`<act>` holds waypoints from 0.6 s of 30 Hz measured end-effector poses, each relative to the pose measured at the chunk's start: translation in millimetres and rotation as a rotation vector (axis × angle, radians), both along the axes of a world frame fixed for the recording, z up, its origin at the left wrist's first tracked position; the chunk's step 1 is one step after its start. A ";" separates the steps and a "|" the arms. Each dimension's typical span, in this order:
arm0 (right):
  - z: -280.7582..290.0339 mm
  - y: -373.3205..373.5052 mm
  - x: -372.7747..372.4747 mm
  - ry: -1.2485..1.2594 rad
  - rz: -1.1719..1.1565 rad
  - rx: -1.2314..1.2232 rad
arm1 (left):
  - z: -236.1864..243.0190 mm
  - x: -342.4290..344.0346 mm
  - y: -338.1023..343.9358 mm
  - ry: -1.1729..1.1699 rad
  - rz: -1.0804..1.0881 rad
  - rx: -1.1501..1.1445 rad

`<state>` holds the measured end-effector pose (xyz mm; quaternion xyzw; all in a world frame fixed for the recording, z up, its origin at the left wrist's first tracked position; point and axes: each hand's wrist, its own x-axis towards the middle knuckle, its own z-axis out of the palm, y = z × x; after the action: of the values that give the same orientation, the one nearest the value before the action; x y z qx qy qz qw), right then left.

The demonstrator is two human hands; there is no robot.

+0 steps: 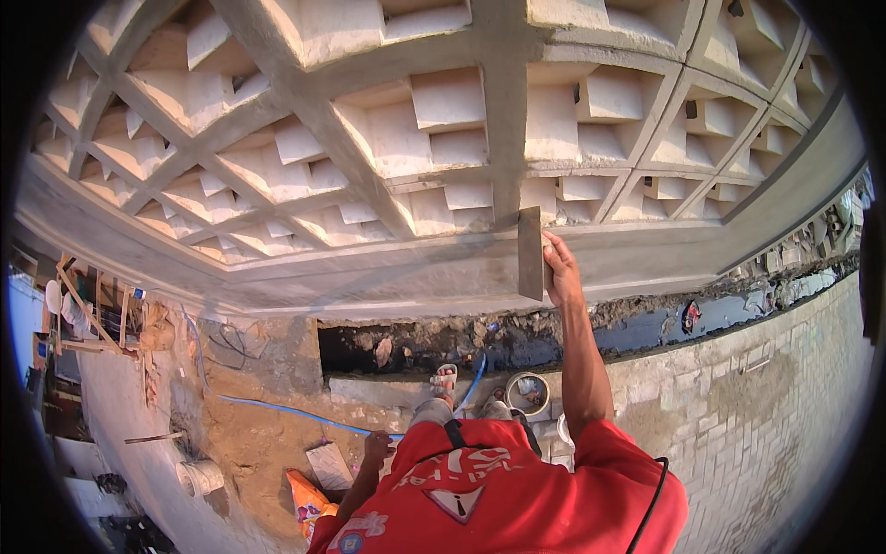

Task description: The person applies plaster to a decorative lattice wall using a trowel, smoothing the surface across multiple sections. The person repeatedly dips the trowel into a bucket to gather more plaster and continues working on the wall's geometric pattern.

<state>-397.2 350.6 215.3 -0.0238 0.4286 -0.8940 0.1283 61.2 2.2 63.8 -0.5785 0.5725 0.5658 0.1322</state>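
Observation:
My right hand [561, 268] is closed on a flat rectangular plastering trowel [530, 257]. The trowel stands on end, its blade up against the smooth grey ledge [443, 277] below a wall of pale openwork blocks [443, 120]. It sits just under the foot of a grey vertical joint [505, 120] between the blocks. Down by my left side hangs my left hand [377, 446], near the blue hose [305, 413]. It is small and shaded here, and whether its fingers are apart or closed does not show clearly.
A ditch of dark water [591, 340] runs between the wall and my feet. Beside my feet stands a round bucket [527, 393]. Sandy ground on the left holds a pale bucket [199, 477], an orange sack [309, 503] and a flat slab [329, 466]. Paving [738, 415] stretches right.

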 end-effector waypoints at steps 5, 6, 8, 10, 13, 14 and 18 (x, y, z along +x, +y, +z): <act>32.0 -1.1 -0.2 0.021 -0.016 0.007 | -7.9 8.5 0.8 0.000 -0.012 0.017; 39.0 -1.5 -0.6 0.034 -0.021 0.006 | -7.5 7.5 2.4 -0.005 -0.019 0.009; 49.2 -1.1 -0.7 0.048 -0.015 -0.012 | -6.5 1.3 4.2 0.026 -0.028 0.005; 60.6 -2.4 -0.3 0.066 -0.023 -0.023 | -8.1 -8.2 4.0 0.100 -0.031 0.014; 71.1 -4.1 1.0 0.101 -0.037 -0.028 | -10.4 -20.9 3.4 0.146 -0.042 0.019; 71.4 -2.2 0.8 0.111 -0.029 -0.030 | -10.4 -23.7 5.1 0.143 -0.045 0.014; 82.5 -2.9 3.0 0.136 -0.027 -0.039 | -17.4 -21.7 8.1 0.163 -0.025 0.000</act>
<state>-394.2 347.7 297.8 -0.0813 0.4190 -0.9002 0.0864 39.5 10.3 46.4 -0.5233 0.5887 0.6092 0.0921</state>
